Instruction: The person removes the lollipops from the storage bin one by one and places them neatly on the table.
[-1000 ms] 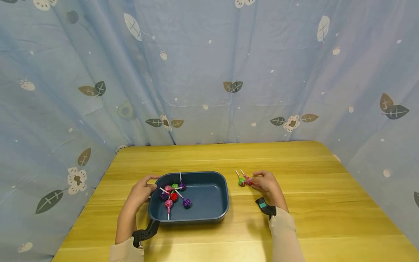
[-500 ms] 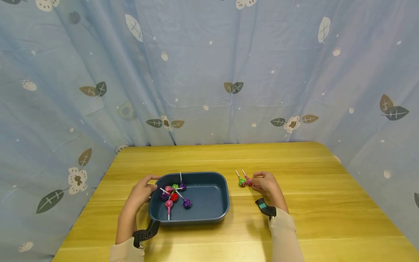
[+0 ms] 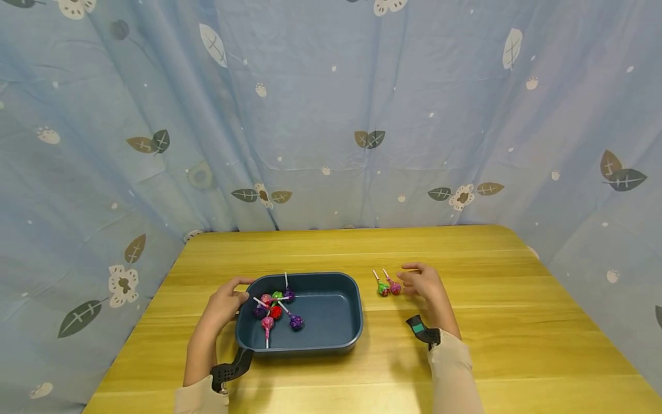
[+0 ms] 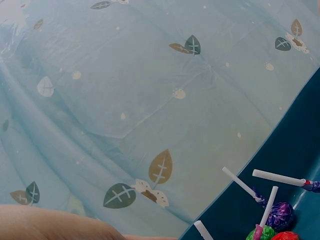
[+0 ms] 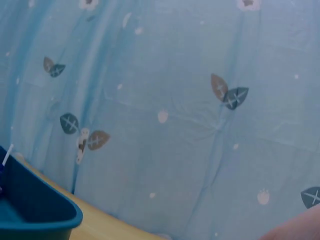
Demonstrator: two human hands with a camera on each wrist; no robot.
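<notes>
A dark blue rectangular box (image 3: 331,313) stands on the table, holding several wrapped lollipops (image 3: 296,322) in purple, pink, red and green, mostly in its left half. My left hand (image 3: 223,303) holds the box at its left rim, near the back corner. To the right of the box lie two lollipops side by side, one green and red (image 3: 383,288), one pink (image 3: 395,287), sticks pointing away. My right hand (image 3: 424,283) hovers just right of the pink one, fingers loosely bent with nothing between them. Only a bit of each hand shows in the wrist views.
The wooden table (image 3: 517,333) extends around the box and to the right. A blue patterned curtain (image 3: 320,115) hangs behind it and along both sides. Black camera mounts (image 3: 227,371) sit on both wrists.
My right hand, which was touching the pink lollipop, has let go and drawn slightly up and right. Both loose lollipops stay on the table. The left hand and box have not moved.
</notes>
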